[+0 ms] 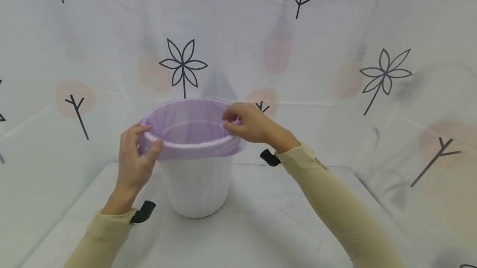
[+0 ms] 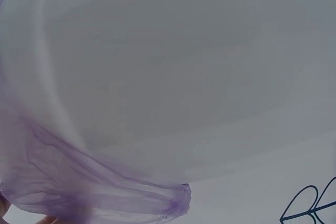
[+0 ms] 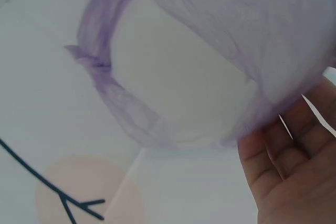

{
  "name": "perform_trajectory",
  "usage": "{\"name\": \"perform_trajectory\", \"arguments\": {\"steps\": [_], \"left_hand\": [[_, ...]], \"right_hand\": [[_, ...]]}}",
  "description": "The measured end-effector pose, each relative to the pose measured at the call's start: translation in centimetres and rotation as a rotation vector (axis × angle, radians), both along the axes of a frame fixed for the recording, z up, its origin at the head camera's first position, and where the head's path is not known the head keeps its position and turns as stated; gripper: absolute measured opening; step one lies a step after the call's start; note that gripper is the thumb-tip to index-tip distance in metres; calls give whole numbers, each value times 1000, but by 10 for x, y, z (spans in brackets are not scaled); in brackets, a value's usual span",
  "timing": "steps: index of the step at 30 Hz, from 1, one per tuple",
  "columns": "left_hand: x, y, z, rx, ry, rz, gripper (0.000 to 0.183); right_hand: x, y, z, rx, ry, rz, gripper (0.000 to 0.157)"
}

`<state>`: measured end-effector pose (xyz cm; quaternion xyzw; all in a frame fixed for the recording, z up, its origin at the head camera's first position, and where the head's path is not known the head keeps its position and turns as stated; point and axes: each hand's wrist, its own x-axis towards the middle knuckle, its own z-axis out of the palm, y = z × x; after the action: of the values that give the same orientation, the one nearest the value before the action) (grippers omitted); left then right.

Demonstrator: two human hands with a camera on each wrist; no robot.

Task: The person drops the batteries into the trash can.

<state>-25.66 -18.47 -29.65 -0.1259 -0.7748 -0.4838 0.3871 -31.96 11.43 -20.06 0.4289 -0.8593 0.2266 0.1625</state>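
A white trash can [image 1: 195, 185] stands upright, lined with a thin purple trash bag [image 1: 186, 150] whose edge is folded down over the rim. My left hand [image 1: 136, 152] grips the bag at the left of the rim, fingertips over the top and thumb against the front. Across from it, my right hand [image 1: 249, 123] holds the bag at the right rim with bent fingers and thumb. In the left wrist view the bag's overhang [image 2: 126, 192] hangs loose and wrinkled. In the right wrist view the fingers [image 3: 262, 156] meet the edge of the bag [image 3: 294, 40], and a twisted tuft [image 3: 94, 64] sticks out.
The can stands on a white-covered table [image 1: 283, 218]. Close behind it hangs a white curtain [image 1: 231, 32] printed with flowers, twigs and pale pink patches, which continues along both sides.
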Motion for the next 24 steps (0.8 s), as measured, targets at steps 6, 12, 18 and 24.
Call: {"name": "perform_trajectory", "arguments": {"steps": [6,12,18,24], "left_hand": [[2,-2,0,-9,-15,-13,55],[4,-6,2,-69,-2,8,65],[8,-11,3,-127,40,66,74],[14,-19,1,-150,19,84,82]], "right_hand": [[25,33,-15,-62,129,34,15],[45,64,-39,-87,117,3,14],[57,89,-67,-87,100,-35,14],[65,106,-88,-64,84,-94,15]]}}
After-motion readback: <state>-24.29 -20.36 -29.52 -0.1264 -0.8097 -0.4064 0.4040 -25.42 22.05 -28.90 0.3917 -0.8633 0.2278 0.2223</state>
